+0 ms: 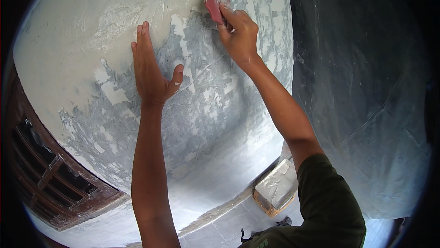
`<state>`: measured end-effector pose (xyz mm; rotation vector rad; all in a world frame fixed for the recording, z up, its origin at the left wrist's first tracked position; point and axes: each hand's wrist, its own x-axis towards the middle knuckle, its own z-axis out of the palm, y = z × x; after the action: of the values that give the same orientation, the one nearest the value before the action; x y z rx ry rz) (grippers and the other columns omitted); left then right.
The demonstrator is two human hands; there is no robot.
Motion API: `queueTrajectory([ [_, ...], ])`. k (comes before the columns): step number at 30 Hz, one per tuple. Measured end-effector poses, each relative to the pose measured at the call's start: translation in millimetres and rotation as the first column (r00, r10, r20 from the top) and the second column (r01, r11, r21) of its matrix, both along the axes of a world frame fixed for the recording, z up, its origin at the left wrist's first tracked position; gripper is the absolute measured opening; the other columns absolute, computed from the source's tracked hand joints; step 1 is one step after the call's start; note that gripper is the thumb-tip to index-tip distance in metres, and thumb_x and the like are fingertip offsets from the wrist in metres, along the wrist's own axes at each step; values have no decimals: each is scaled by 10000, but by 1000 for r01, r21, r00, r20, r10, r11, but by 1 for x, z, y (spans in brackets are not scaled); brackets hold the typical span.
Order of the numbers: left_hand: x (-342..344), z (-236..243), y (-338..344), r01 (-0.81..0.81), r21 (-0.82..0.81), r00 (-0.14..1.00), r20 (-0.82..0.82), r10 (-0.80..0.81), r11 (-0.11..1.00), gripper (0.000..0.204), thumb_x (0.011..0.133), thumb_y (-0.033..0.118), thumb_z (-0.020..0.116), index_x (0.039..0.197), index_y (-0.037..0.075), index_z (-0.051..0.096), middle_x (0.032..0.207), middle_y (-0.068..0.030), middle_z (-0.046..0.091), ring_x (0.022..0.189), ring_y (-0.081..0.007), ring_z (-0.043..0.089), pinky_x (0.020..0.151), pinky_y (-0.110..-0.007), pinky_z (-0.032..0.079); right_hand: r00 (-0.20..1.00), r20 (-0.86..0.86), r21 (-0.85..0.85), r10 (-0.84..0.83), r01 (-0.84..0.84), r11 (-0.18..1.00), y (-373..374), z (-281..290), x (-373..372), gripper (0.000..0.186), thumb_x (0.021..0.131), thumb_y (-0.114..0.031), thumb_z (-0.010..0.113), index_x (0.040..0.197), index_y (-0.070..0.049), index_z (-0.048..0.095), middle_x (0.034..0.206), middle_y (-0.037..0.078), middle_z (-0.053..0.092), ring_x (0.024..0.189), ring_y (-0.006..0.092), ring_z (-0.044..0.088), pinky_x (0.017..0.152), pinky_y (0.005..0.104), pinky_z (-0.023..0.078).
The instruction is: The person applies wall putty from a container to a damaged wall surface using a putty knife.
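Red putty scraper [213, 9] gripped in right hand [239, 34]; left hand [150, 71] flat, spread on wall [82, 27].

wall [215, 110]: grey, mottled with pale cream-white patches; upper left of frame smooth off-white
trowel [214, 7]: red-pink handle, blade smeared whitish
sleeve [327, 197]: dark olive green, lower right
tray [276, 187]: tan-orange rim, filled with whitish-grey paste, lower centre-right
window frame [50, 174]: dark reddish-brown, lower left
floor [229, 229]: light grey tiles, darker joints
right-hand wall [366, 87]: dark blue-grey, faintly streaked
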<state>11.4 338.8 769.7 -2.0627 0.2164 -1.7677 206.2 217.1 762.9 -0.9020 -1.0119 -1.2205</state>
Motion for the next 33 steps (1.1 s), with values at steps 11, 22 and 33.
queueTrajectory([
  [11, -6, -2, 5, -52, 15, 998, -25, 52, 999, 917, 885, 494, 558, 1546, -7, 165, 1568, -217, 322, 1473, -389, 279, 1182, -585, 178, 989, 135, -246, 62, -27, 969, 10, -59, -33, 508, 704, 60, 693, 1208, 12, 646, 877, 135, 631, 829, 319, 603, 717, 390, 541],
  [22, -3, -1, 4, -55, 10, 998, -26, 55, 998, 946, 858, 515, 589, 1539, -12, 196, 1573, -204, 323, 1473, -384, 283, 1175, -589, 204, 994, 104, -216, -39, 61, 975, 25, -61, -16, 484, 721, 57, 698, 1201, 18, 646, 951, 171, 647, 892, 351, 622, 771, 437, 544],
  [33, -2, 0, 1, -71, 31, 996, -47, 72, 997, 926, 854, 460, 591, 1534, -24, 191, 1576, -202, 317, 1472, -389, 280, 1182, -589, 182, 982, -8, -162, -187, 183, 970, 18, 5, 23, 451, 740, 43, 675, 1190, 35, 653, 829, 168, 641, 783, 325, 625, 690, 408, 518],
])
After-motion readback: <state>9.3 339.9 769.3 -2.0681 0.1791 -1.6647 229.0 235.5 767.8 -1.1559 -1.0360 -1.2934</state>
